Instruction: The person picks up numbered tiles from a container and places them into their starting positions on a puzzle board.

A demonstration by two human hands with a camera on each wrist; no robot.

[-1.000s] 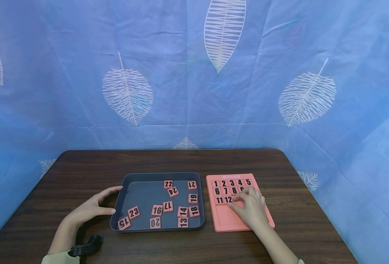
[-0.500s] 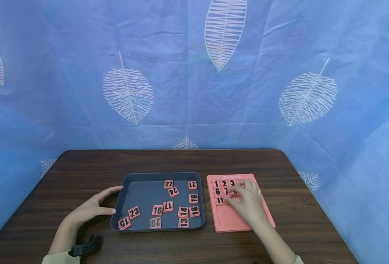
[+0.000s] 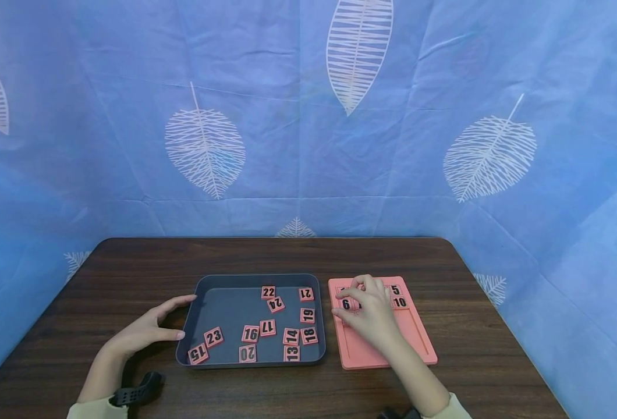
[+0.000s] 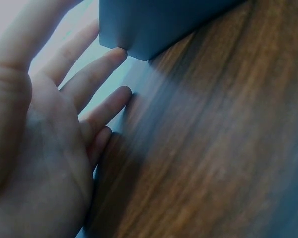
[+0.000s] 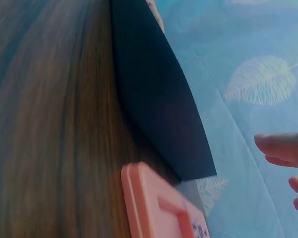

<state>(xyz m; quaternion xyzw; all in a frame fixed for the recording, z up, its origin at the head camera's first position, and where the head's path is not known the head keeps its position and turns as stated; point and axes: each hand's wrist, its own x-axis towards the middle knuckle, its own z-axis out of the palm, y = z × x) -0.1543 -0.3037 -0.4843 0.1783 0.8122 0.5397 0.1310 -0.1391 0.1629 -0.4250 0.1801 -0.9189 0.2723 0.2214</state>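
A dark grey tray (image 3: 219, 302) lies in the middle of the table with several pink number tiles in it, among them tile 23 (image 3: 213, 337). My left hand (image 3: 143, 331) is at its left rim, index finger and thumb spread apart. In the left wrist view the fingers are loosely extended beside the tray wall (image 4: 139, 29). A pink number board (image 3: 376, 346) lies to the right, with tiles in its upper rows. Over its left part is my right hand (image 3: 373, 311), hiding several tiles. The right wrist view shows nothing in the visible right fingers (image 5: 278, 146).
Both lie on a dark wooden table (image 3: 266, 390), the tray and board side by side with a narrow gap between. A blue cloth (image 3: 287, 145) with white leaf prints hangs behind the table.
My right hand has moved left across the board, uncovering tiles 5 and 10 and covering tiles at the left. My left hand and the tray have stayed put.
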